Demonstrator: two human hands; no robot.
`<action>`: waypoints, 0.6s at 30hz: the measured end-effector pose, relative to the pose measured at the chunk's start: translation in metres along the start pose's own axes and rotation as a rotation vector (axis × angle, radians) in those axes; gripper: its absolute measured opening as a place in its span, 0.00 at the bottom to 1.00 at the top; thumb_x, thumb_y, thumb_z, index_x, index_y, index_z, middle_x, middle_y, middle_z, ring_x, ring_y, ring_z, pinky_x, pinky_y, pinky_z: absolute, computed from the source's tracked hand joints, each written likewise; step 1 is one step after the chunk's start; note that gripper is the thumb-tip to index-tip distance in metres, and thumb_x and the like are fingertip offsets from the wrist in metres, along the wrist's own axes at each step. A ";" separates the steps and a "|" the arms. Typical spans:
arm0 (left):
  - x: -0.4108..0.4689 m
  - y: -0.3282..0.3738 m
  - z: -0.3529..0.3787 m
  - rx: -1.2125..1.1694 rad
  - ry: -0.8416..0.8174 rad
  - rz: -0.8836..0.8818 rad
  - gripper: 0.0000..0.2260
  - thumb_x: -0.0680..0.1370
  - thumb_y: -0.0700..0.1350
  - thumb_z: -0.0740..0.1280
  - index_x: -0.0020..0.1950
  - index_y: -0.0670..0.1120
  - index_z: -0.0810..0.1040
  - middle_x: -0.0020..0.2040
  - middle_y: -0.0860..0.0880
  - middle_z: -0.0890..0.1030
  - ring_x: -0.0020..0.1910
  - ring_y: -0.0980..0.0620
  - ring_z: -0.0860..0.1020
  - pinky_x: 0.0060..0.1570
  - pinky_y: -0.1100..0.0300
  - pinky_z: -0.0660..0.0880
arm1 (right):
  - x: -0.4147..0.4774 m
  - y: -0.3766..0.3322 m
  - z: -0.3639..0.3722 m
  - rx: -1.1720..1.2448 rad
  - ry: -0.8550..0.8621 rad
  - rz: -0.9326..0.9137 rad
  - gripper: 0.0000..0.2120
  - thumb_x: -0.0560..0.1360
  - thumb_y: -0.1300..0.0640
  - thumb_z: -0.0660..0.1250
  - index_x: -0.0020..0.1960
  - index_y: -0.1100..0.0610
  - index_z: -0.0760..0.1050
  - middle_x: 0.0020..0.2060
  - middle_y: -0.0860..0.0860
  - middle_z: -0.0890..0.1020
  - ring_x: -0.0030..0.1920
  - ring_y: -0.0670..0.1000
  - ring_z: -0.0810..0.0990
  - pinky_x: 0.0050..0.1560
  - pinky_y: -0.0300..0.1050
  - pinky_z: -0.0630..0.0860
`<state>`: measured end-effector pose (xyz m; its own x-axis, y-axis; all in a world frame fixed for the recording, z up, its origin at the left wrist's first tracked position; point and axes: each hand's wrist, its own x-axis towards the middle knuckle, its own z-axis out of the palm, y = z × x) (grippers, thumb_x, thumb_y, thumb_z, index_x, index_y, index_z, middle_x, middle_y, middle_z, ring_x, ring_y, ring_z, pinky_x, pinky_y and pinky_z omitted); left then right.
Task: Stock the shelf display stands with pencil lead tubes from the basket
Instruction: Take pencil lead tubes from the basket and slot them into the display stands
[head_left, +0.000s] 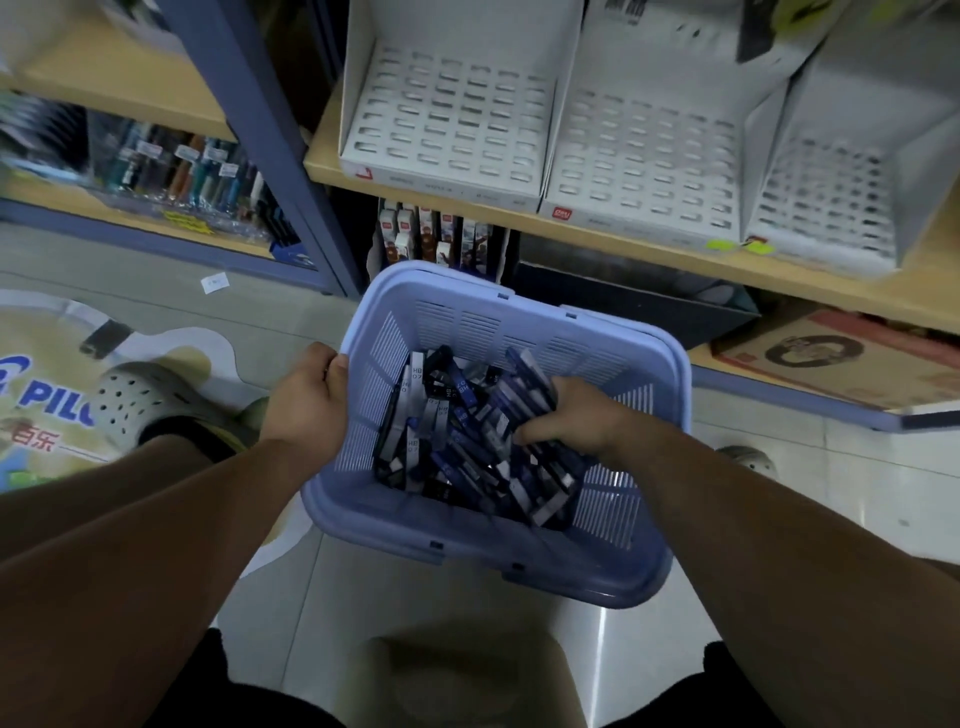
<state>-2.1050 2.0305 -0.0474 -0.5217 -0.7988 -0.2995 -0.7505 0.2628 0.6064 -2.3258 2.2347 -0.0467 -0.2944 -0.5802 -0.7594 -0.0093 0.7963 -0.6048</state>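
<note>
The left hand (311, 397) gripped the left rim of the blue basket (467, 545). The right hand (569, 415) curled round pencil lead tubes (418, 387) heaped inside. Three white display stands (641, 156) stood side by side along the front edge of the shelf (623, 244).

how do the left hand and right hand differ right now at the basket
The left hand is outside the basket and grips its left rim; the right hand reaches down inside it. The left hand holds only the basket, while the right hand's fingers curl round some of the pencil lead tubes. Both hands are bare and busy with the same blue basket.
</note>
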 end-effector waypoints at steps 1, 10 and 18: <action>-0.001 0.003 -0.002 0.022 -0.013 -0.009 0.12 0.85 0.50 0.54 0.49 0.42 0.68 0.38 0.45 0.73 0.37 0.42 0.70 0.37 0.52 0.63 | -0.008 -0.007 -0.003 -0.016 0.007 -0.021 0.18 0.68 0.60 0.80 0.56 0.55 0.81 0.50 0.53 0.86 0.50 0.53 0.85 0.58 0.55 0.81; -0.020 0.101 -0.056 -0.056 -0.042 0.163 0.15 0.83 0.56 0.60 0.64 0.49 0.71 0.55 0.47 0.78 0.49 0.43 0.78 0.45 0.51 0.72 | -0.093 -0.079 -0.022 -0.246 -0.060 -0.239 0.17 0.69 0.57 0.79 0.53 0.50 0.75 0.48 0.50 0.83 0.49 0.50 0.82 0.51 0.49 0.77; -0.070 0.177 -0.091 -0.731 -0.482 0.163 0.10 0.82 0.49 0.65 0.56 0.45 0.82 0.48 0.44 0.83 0.42 0.47 0.79 0.45 0.48 0.72 | -0.175 -0.111 -0.031 -0.125 -0.091 -0.431 0.24 0.67 0.68 0.78 0.60 0.56 0.77 0.52 0.54 0.85 0.51 0.48 0.84 0.59 0.48 0.79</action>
<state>-2.1640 2.0838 0.1480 -0.8370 -0.4240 -0.3459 -0.2916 -0.1892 0.9376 -2.3025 2.2537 0.1607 -0.1535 -0.8712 -0.4663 -0.2290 0.4904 -0.8408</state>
